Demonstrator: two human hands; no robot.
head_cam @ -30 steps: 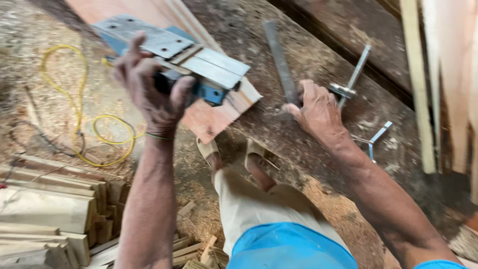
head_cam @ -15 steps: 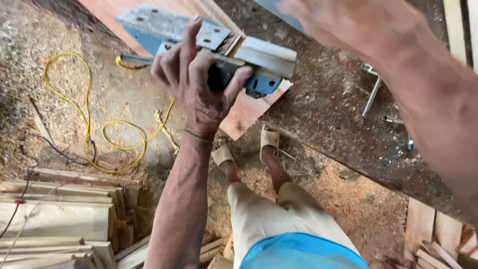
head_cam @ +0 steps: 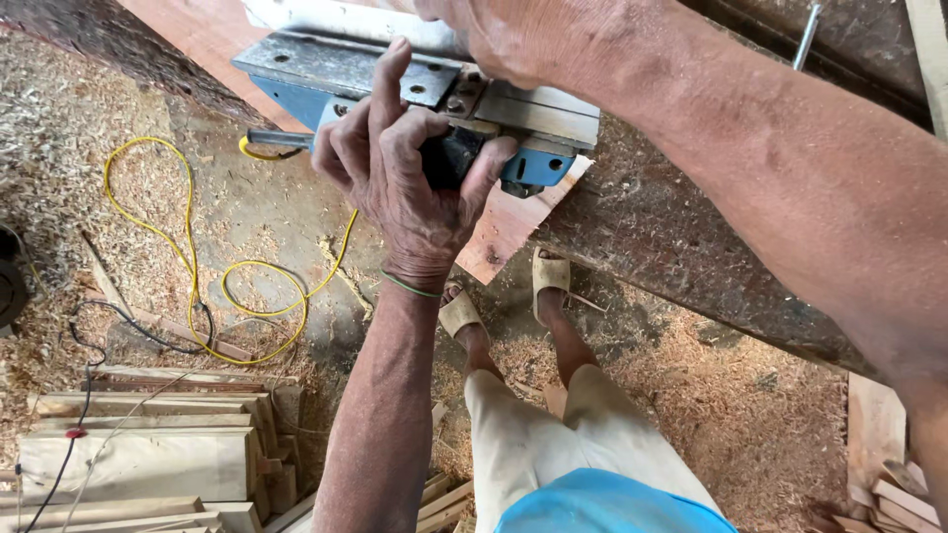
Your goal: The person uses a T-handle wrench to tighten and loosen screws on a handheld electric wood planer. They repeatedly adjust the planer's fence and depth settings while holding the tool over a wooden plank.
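The left hand (head_cam: 410,183) has its fingers closed around the blue electric planer's (head_cam: 425,94) black handle, the right hand's (head_cam: 494,35) fingers mostly out of frame so I cannot tell their grip, and the yellow cord (head_cam: 188,257) looped on the sawdust floor near the sandalled feet could snag and jerk the tool off the reddish board (head_cam: 509,222)

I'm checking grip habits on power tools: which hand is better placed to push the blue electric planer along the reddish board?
Probably the left hand: it is wrapped around the dark handle of the blue electric planer, which sits on the reddish board. The right hand rests at the planer's top edge, its grip cropped from view.
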